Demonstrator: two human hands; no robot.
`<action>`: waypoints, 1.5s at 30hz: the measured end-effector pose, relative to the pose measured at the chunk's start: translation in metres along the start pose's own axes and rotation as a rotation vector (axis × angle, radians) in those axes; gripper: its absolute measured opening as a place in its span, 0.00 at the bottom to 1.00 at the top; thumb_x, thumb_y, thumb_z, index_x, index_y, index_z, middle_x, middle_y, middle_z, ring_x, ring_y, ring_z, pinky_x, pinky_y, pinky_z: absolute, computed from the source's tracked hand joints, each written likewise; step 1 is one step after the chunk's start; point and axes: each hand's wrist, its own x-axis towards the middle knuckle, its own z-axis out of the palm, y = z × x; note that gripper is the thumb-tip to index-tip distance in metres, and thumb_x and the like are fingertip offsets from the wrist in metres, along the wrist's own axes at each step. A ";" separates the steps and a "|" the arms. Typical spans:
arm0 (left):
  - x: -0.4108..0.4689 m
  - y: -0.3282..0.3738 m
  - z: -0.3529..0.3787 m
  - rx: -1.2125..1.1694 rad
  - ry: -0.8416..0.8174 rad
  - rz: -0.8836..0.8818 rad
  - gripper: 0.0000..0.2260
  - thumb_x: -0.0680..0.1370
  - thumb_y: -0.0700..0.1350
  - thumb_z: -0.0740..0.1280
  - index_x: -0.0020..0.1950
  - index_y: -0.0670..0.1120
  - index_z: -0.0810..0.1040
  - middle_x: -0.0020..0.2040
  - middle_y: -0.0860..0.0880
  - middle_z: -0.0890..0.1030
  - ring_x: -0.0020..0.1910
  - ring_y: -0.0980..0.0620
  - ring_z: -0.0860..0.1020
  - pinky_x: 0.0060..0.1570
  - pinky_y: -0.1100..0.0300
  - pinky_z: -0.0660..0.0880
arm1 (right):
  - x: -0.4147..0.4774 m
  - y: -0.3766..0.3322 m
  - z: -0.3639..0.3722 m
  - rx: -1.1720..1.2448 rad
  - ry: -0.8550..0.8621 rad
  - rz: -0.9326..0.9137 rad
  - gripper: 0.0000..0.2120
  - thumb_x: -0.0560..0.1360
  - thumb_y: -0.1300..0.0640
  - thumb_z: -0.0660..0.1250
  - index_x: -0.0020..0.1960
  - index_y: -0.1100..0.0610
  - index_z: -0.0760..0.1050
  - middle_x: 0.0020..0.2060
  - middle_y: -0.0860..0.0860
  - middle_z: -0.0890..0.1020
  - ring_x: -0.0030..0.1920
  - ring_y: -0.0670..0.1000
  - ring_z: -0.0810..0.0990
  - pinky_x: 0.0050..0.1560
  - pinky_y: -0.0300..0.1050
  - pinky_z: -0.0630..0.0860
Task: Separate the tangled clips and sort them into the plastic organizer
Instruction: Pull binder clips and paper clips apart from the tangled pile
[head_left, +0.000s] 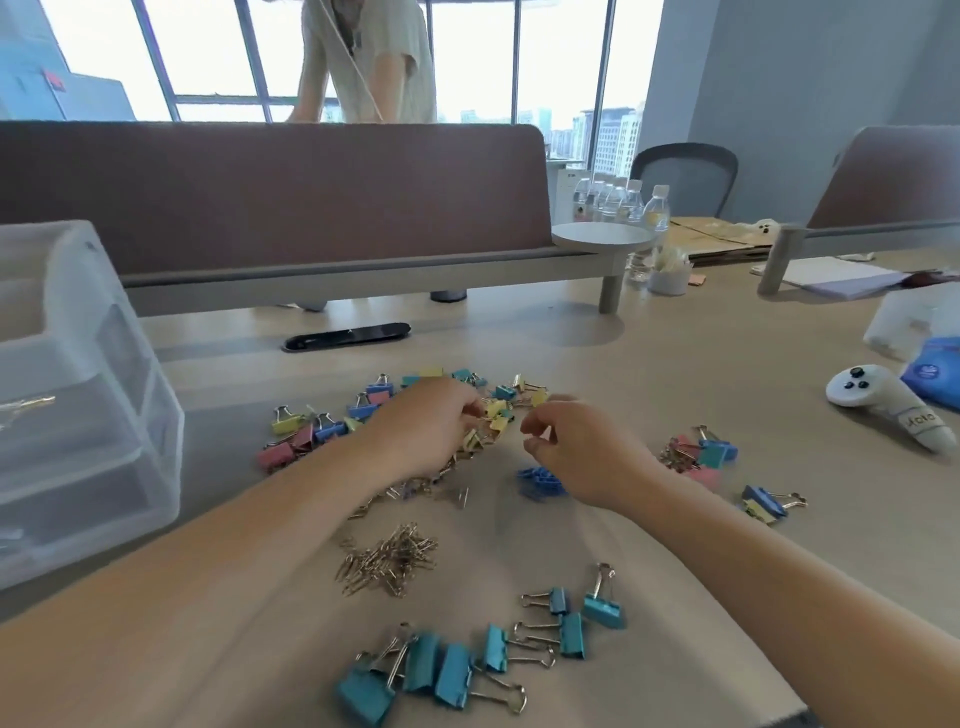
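Left hand was seen with fingers curled into a tangle of yellow clips, one apparently pinched, though blurred. Right hand was held just right of that tangle, fingers curled, thumb and forefinger nearly closed; whether anything was held could not be told. Gold paper clips and teal clips were spread nearer the wearer than both hands. Plastic organizer was set well left of the left fingers on the desk.
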 end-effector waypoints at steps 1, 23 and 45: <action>0.000 -0.008 -0.001 0.014 -0.008 -0.012 0.11 0.81 0.40 0.63 0.60 0.49 0.79 0.57 0.50 0.80 0.49 0.55 0.76 0.46 0.61 0.71 | 0.005 -0.005 0.003 -0.007 -0.012 -0.003 0.10 0.79 0.53 0.63 0.58 0.52 0.78 0.51 0.46 0.76 0.47 0.51 0.77 0.47 0.46 0.76; 0.012 -0.042 0.009 0.170 -0.170 0.046 0.07 0.77 0.47 0.67 0.49 0.43 0.77 0.50 0.46 0.69 0.41 0.49 0.74 0.35 0.56 0.68 | 0.062 -0.024 0.042 -0.172 -0.112 -0.192 0.07 0.74 0.58 0.66 0.51 0.52 0.78 0.49 0.48 0.78 0.49 0.53 0.78 0.50 0.51 0.77; 0.041 0.102 0.035 -0.051 -0.070 0.213 0.12 0.77 0.45 0.67 0.60 0.46 0.77 0.57 0.47 0.79 0.54 0.49 0.76 0.52 0.57 0.74 | -0.024 0.085 -0.054 -0.065 0.077 0.130 0.12 0.76 0.52 0.70 0.58 0.53 0.77 0.50 0.47 0.77 0.47 0.49 0.75 0.48 0.44 0.72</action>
